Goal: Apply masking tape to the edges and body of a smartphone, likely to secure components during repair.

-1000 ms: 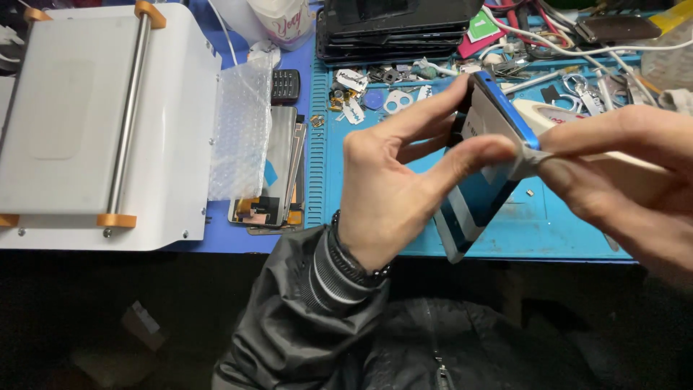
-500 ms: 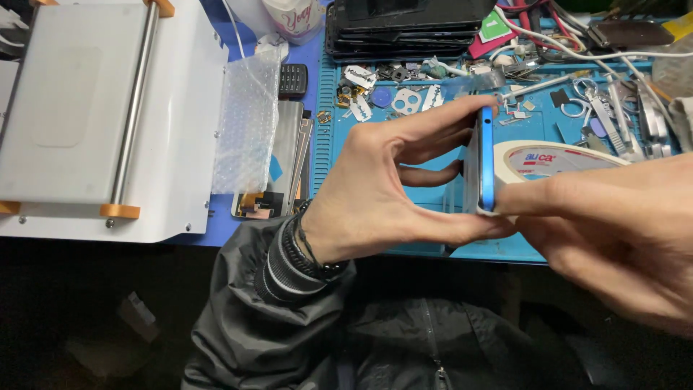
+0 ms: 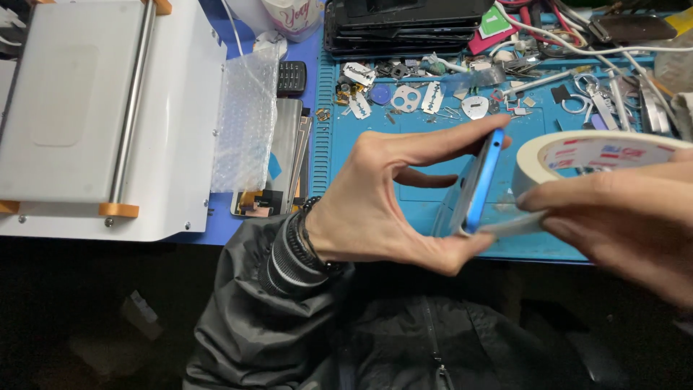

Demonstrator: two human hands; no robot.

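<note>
Head view, setting: a cluttered repair bench seen from above, with a blue work mat [image 3: 433, 188] under the hands.
Left hand: the left hand [image 3: 375, 202] reaches in from a dark jacket sleeve [image 3: 274, 318] with beaded bracelets at the wrist; thumb and fingers are spread into a wide C and pinch a blue phone [image 3: 480, 180] by its two ends.
Phone: held edge-on above the mat, tilted, its thin blue side facing the camera.
Right hand: the right hand [image 3: 621, 224] grips a roll of pale masking tape [image 3: 599, 155], fingers pressed together along its lower rim, just beside the phone's lower end.
Step in hand: by the look of it, tape is being brought to the phone's lower edge; whether a strip already sticks there cannot be told.
Next move calls for: a steady phone and a straight pull on the roll.
Around: a white machine with a steel roller [image 3: 108, 115] on the left, bubble wrap [image 3: 249, 123] beside it, razor blades and small metal parts [image 3: 426, 97] further back.
</note>
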